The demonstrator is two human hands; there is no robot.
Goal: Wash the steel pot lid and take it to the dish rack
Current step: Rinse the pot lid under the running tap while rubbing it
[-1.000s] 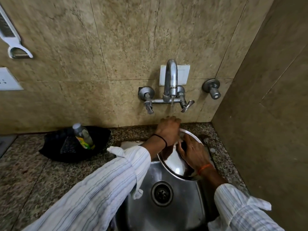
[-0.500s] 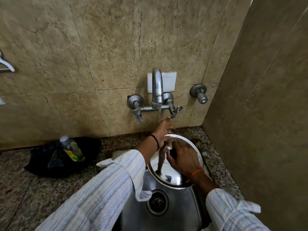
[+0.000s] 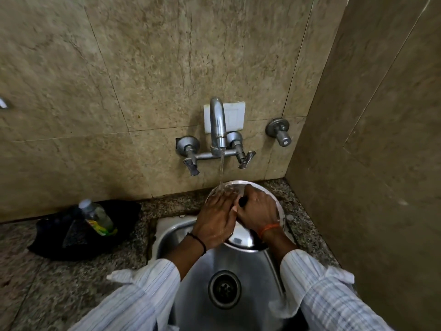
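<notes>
A round steel pot lid [image 3: 241, 238] is held tilted over the back of the steel sink [image 3: 171, 235], under a thin stream of water from the tap [image 3: 217, 125]. My right hand [image 3: 256, 209] is closed around the lid's black knob. My left hand [image 3: 216, 219] lies flat on the lid's wet surface, fingers spread, with the water running over them. Most of the lid is hidden by both hands.
A black cloth or bag [image 3: 78, 228] with a clear plastic bottle [image 3: 96, 217] lies on the granite counter to the left. The sink drain [image 3: 224, 289] is below the hands. A tiled wall closes the right side, with a second valve [image 3: 279, 131] near the corner.
The tap now runs. My left hand has come down from the tap handle area onto the lid's surface. The view has tilted, so the sink sits lower in frame.
</notes>
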